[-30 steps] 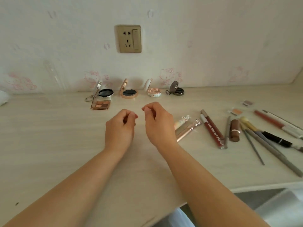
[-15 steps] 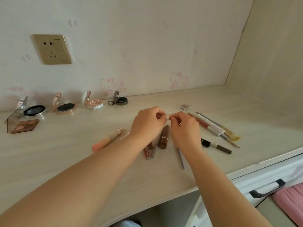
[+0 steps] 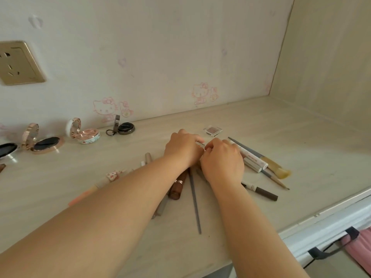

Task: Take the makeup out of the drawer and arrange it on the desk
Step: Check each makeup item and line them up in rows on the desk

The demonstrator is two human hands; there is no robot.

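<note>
My left hand [image 3: 181, 149] and my right hand [image 3: 221, 159] meet over the desk [image 3: 301, 141], both pinching a small clear eyeshadow case [image 3: 201, 144]; the fingers hide most of it. Just behind them lies a square eyeshadow pan [image 3: 213, 130]. Under my wrists lie a brown lipstick [image 3: 177, 187], a thin grey pencil [image 3: 194, 205] and a patterned tube [image 3: 112, 175]. To the right are a white tube [image 3: 251, 157], a brush [image 3: 279, 171] and a dark brow pen [image 3: 263, 192]. Open compacts [image 3: 88, 135] [image 3: 45, 144] [image 3: 125, 128] stand along the wall.
A wall socket [image 3: 18, 64] is at the upper left. A side panel [image 3: 331, 57] closes the desk on the right. Below the desk's front edge is a drawer front with a black handle [image 3: 329, 249], and pink fabric [image 3: 359, 245] beside it.
The view has swung to the right. Both hands moved from the middle of the desk to the pens and tubes and closed on the small case.
</note>
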